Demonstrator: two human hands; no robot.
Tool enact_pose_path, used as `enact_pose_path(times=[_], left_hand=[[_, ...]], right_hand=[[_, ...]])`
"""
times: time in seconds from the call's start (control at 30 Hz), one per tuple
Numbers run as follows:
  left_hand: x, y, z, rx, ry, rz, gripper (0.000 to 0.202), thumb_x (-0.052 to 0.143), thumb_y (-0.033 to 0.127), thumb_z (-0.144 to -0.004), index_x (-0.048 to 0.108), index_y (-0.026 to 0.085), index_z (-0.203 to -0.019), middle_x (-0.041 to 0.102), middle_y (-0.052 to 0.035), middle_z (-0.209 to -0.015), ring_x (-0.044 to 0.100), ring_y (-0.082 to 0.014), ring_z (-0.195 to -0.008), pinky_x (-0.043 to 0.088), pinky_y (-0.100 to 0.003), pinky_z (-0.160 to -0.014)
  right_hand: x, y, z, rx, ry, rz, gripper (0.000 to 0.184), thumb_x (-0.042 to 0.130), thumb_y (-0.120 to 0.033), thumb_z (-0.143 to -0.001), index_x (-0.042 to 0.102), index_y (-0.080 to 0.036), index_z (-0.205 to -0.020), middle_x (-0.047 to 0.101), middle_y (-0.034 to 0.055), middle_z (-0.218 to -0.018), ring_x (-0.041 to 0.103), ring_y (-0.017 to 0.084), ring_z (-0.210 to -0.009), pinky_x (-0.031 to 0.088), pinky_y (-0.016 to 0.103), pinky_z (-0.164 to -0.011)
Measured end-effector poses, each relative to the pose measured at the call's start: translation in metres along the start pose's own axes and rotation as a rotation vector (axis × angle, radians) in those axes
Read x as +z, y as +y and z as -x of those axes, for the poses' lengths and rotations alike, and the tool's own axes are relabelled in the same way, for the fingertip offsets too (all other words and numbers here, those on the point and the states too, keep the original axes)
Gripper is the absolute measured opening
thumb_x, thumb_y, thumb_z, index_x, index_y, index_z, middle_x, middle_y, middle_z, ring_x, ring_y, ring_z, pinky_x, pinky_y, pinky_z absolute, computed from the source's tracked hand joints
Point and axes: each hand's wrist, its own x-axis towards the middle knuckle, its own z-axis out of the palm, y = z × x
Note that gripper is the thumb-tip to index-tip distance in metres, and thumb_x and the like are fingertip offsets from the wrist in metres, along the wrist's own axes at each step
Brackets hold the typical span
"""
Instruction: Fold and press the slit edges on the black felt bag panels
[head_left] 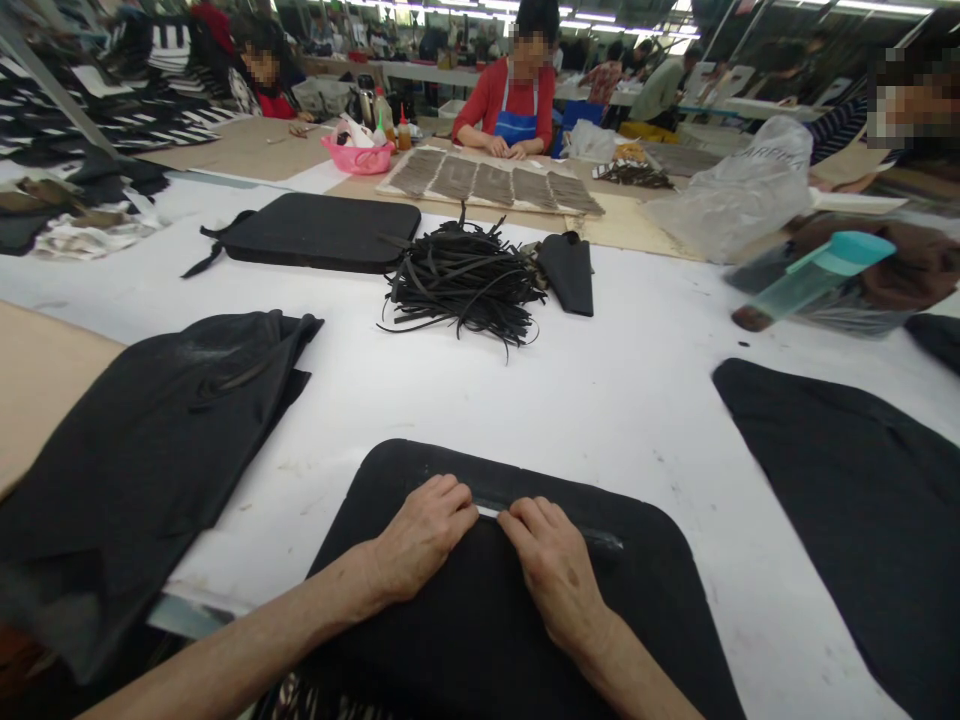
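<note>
Beneath curled left fingers [459, 500] and right fingers [531, 515] lies a black panel [480, 620], whether pinched or not unclear.

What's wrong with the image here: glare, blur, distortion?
Head view: ceiling lights blown out along the top; head view: left hand and right hand fairly clear, but the black pad under them loses detail in the dark; head view: black cloth on the left smears toward the lower corner; head view: faces pixelated.
</note>
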Motion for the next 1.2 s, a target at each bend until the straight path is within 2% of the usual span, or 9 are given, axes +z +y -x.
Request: enact_pose_path(times=[0.17,0.43,0.67,0.83,1.07,1.2], left_hand=[[0.000,-0.001,0.002,0.078,-0.017,-0.036,0.017,0.038,0.013,-0.088,0.054,0.016,-0.089,0.053,-0.0052,-0.087,0.044,-0.0179,-0.080,0.041,-0.031,-0.073],[-0.002,0.014,-0.004,0.014,-0.110,0.021,0.020,0.045,0.010,-0.082,0.051,0.017,-0.100,0.053,-0.0055,-0.097,0.045,-0.0197,-0.087,0.042,-0.033,-0.079],[0.005,0.016,0.001,0.182,-0.120,-0.240,0.029,0.040,0.008,-0.081,0.050,0.010,-0.108,0.055,-0.0125,-0.103,0.049,-0.0244,-0.091,0.042,-0.037,-0.082],[0.011,0.027,0.000,0.170,-0.054,-0.383,0.040,0.035,0.007,-0.082,0.044,0.008,-0.121,0.056,-0.0144,-0.106,0.051,-0.0257,-0.095,0.040,-0.040,-0.086],[0.018,0.018,0.003,0.266,0.021,-0.464,0.039,0.038,0.006,-0.082,0.046,0.003,-0.120,0.057,-0.0142,-0.108,0.053,-0.0249,-0.096,0.040,-0.038,-0.088],[0.019,0.021,0.003,0.249,0.014,-0.509,0.041,0.037,0.004,-0.081,0.047,0.004,-0.120,0.057,-0.0145,-0.108,0.053,-0.0251,-0.096,0.041,-0.038,-0.087]], right_hand=[[-0.002,0.003,0.006,-0.048,0.006,0.025,0.020,0.043,-0.011,-0.086,0.059,-0.018,-0.097,0.056,0.0050,-0.083,0.047,0.019,-0.075,0.037,0.032,-0.066],[0.000,0.001,0.007,-0.062,-0.031,0.070,0.021,0.044,-0.011,-0.086,0.057,-0.016,-0.101,0.056,0.0058,-0.086,0.047,0.019,-0.076,0.039,0.032,-0.068],[-0.002,0.002,0.010,-0.137,-0.028,0.135,0.025,0.040,-0.010,-0.087,0.056,-0.014,-0.105,0.057,0.0070,-0.087,0.046,0.020,-0.078,0.040,0.034,-0.070],[-0.002,0.002,0.014,-0.158,-0.026,0.183,0.025,0.041,-0.009,-0.086,0.057,-0.011,-0.105,0.057,0.0073,-0.088,0.047,0.019,-0.078,0.041,0.034,-0.071],[-0.008,0.029,0.039,-0.200,0.037,0.260,0.025,0.040,-0.009,-0.086,0.058,-0.009,-0.103,0.058,0.0087,-0.087,0.049,0.019,-0.076,0.043,0.033,-0.069],[-0.016,0.045,0.056,-0.200,0.050,0.302,0.029,0.035,-0.007,-0.086,0.058,-0.008,-0.105,0.059,0.0097,-0.089,0.051,0.019,-0.079,0.044,0.033,-0.072]])
